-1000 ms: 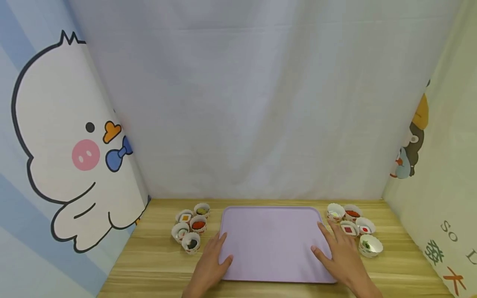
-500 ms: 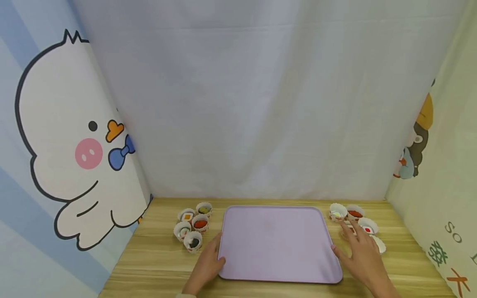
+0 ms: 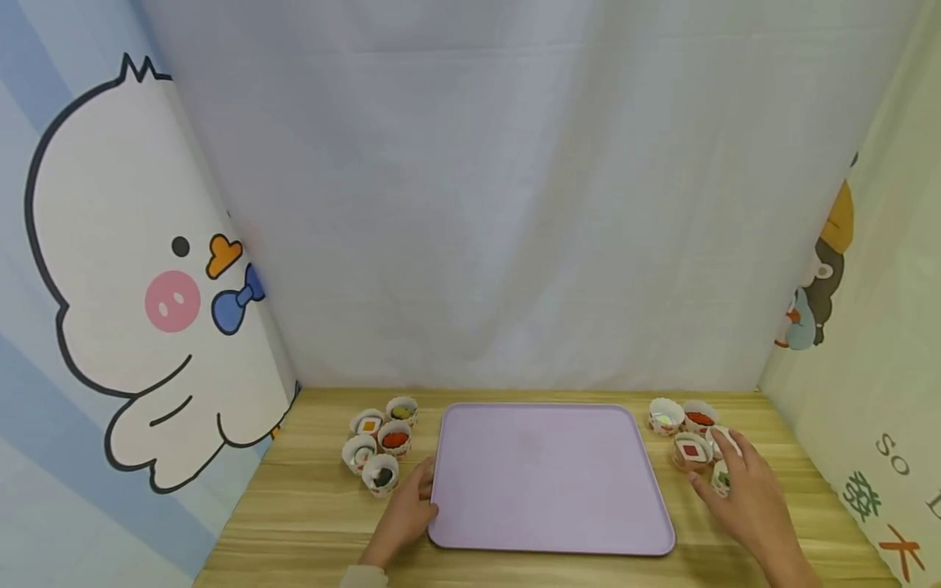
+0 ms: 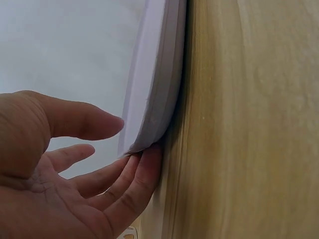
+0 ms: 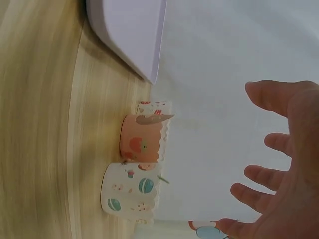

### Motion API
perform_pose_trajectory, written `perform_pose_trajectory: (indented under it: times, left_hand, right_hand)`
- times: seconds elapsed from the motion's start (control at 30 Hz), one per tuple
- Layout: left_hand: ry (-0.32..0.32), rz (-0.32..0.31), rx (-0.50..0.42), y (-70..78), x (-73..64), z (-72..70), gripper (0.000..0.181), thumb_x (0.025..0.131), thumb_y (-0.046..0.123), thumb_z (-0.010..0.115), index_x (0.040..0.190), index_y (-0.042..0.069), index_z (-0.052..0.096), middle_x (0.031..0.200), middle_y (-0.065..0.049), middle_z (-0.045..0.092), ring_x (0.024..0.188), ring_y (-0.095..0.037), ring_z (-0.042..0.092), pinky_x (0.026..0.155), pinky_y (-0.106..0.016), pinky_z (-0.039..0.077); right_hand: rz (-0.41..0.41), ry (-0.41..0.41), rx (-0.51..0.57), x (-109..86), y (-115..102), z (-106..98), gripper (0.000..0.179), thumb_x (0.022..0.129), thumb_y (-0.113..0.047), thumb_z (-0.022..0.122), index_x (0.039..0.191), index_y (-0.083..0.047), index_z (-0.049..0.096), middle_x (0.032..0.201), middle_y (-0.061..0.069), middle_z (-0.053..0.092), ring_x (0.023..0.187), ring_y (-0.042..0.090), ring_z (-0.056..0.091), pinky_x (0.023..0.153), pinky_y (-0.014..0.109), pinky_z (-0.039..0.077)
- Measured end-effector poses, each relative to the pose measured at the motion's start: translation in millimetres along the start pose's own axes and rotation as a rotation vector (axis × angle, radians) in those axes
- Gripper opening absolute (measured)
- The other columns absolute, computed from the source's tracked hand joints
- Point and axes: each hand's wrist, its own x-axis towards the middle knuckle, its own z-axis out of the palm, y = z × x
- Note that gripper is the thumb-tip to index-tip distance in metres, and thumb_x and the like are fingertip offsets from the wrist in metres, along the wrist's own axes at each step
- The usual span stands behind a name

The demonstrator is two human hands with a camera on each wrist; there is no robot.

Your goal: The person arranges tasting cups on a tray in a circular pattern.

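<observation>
Apparently early: left cups (image 3: 391, 452) and right cups (image 3: 689, 464) flank the tray (image 3: 551, 482), lower centre; handling them seems still due. Left hand (image 3: 404, 508) pinches tray edge; right hand (image 3: 751, 500) spread, unladen.

Free passage above tray (image 3: 551, 482), clustered cups (image 3: 666, 417) obstructing both sides

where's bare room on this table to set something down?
Free: inside the lavender tray; table between the left cups and left backdrop; table between the right hand and right backdrop. Crowded: the right cups, right hand close by; the narrow gap from left cups to tray, its front end taken by the left hand.
</observation>
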Motion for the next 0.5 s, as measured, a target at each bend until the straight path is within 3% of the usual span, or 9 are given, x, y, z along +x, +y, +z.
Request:
perform_pose_trajectory:
  times: [0.27,0.5]
  left_hand:
    - [0.012,-0.012,0.006,0.7,4.2,1.3,0.084,0.061,-0.023,0.047,0.143,-0.007,0.039,0.124,-0.033,0.058,0.103,-0.038,0.065,0.076,-0.038,0.059]
    - [0.031,0.002,0.032,4.5,5.3,3.0,0.080,0.062,-0.022,0.047,0.140,-0.010,0.042,0.119,-0.031,0.062,0.099,-0.036,0.067,0.074,-0.037,0.059]
  right_hand:
    - [0.073,-0.032,-0.019,-2.2,18,-5,0.073,0.082,-0.028,0.075,0.140,0.003,0.042,0.136,0.038,0.041,0.117,0.057,0.042,0.087,0.072,0.037]
    - [0.176,-0.107,-0.025,-3.5,34,-3,0.076,0.087,-0.029,0.070,0.144,0.005,0.035,0.137,0.040,0.037,0.115,0.061,0.041,0.085,0.075,0.037]
